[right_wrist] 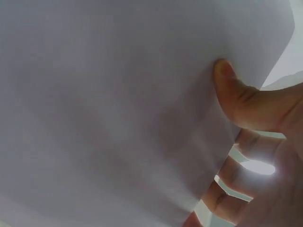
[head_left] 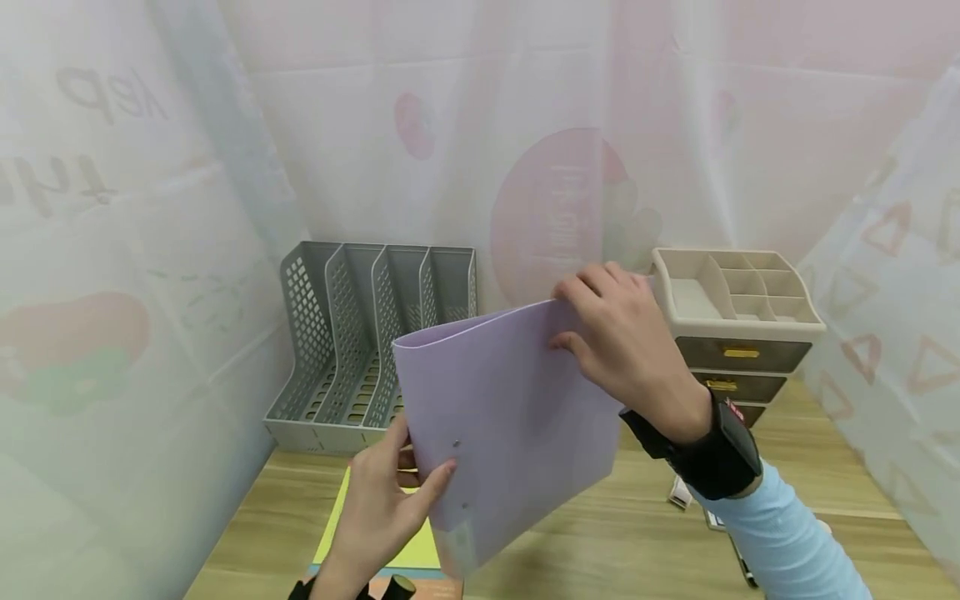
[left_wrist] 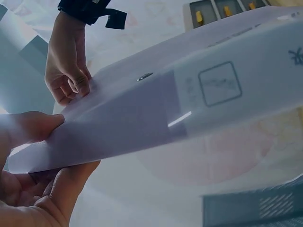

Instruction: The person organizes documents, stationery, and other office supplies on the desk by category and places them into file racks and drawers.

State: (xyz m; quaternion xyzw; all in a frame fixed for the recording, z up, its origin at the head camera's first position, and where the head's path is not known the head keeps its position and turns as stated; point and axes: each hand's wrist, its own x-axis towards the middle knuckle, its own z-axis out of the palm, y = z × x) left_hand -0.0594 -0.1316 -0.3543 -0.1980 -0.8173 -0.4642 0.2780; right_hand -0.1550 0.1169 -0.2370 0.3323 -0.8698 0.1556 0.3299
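A light purple ring binder (head_left: 517, 425) is held up, tilted, above the table in the head view. My left hand (head_left: 382, 492) grips its spine edge near the lower left, thumb on the near cover and fingers behind. My right hand (head_left: 622, 333) pinches the top edge toward the right, with the thumb on the near cover. In the left wrist view, the binder's spine (left_wrist: 118, 127) carries a clear label pocket with a printed box. The right wrist view shows the right thumb (right_wrist: 232, 90) pressed on the cover (right_wrist: 118, 113). Whatever lies inside the binder is hidden.
A grey file rack (head_left: 337, 350) with several slots stands at back left. At back right is a beige drawer organizer (head_left: 738, 308). A yellow sheet or booklet (head_left: 416, 550) lies under the left hand; small items, partly hidden, lie near the right sleeve (head_left: 787, 533).
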